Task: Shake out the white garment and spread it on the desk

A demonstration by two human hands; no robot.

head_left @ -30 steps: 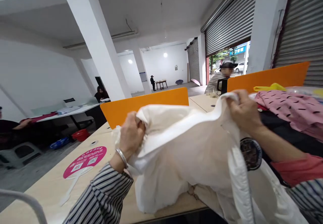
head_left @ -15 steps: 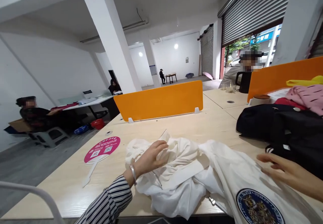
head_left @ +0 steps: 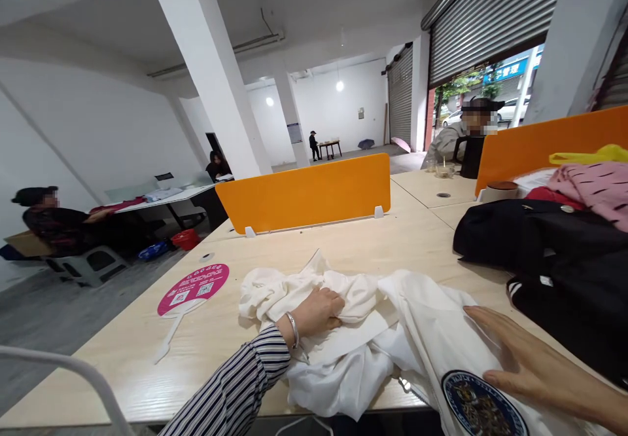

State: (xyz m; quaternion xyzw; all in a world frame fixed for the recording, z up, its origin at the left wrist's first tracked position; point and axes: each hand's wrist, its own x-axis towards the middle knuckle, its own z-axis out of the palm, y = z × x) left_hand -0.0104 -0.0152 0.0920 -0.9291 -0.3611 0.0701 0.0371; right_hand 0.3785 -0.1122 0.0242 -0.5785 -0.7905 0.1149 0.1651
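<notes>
A white garment (head_left: 373, 331) lies crumpled on the light wooden table (head_left: 343, 253), with a round dark blue badge (head_left: 483, 406) near the table's front edge. My left hand (head_left: 321, 311) rests on the bunched part of the garment, fingers curled into the folds. My right hand (head_left: 520, 361) lies flat, fingers spread, on the garment just above the badge. A striped sleeve and a silver bracelet show on my left arm.
A heap of black clothes (head_left: 549, 259) with pink and yellow ones (head_left: 593, 184) sits at the right. A pink hand fan (head_left: 189, 292) lies left. Orange dividers (head_left: 304, 194) cross the table. A person in a hat (head_left: 466, 138) sits behind; others sit at the far left.
One second ago both hands held the white garment up in the air. It has since dropped onto the table, and both hands have come down onto it; my right hand moved onto the cloth.
</notes>
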